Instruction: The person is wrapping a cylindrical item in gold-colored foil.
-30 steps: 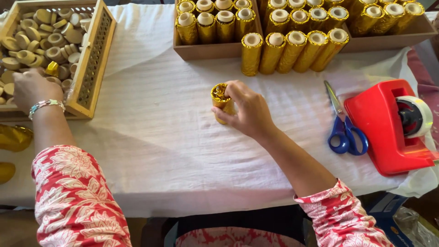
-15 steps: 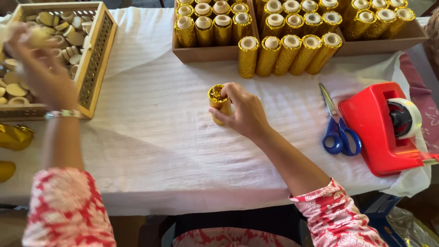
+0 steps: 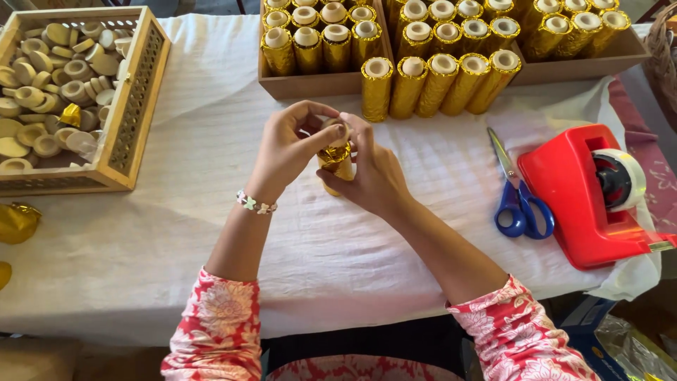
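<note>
A white cloth covers the table (image 3: 176,233), seen from the head camera looking down. At the middle, the right hand (image 3: 374,176) wraps around a small gold-foil cylinder (image 3: 337,161), holding it upright just above the cloth, fingers curled against its side. The left hand (image 3: 289,144) comes over the top, its thumb and forefinger pinching a pale round cap (image 3: 337,128) that sits at the cylinder's upper end; a beaded bracelet (image 3: 256,203) circles that wrist. To the far left stands a wooden tray (image 3: 134,106) with a perforated side, filled with loose pale caps. Along the far edge, shallow cardboard boxes (image 3: 317,83) hold rows of finished gold cylinders, and a few more lie just in front of them on the cloth. To the right lie blue-handled scissors (image 3: 518,204), just beside a red tape dispenser (image 3: 585,197). Crumpled gold foil (image 3: 15,220) sits at the left edge.
</note>
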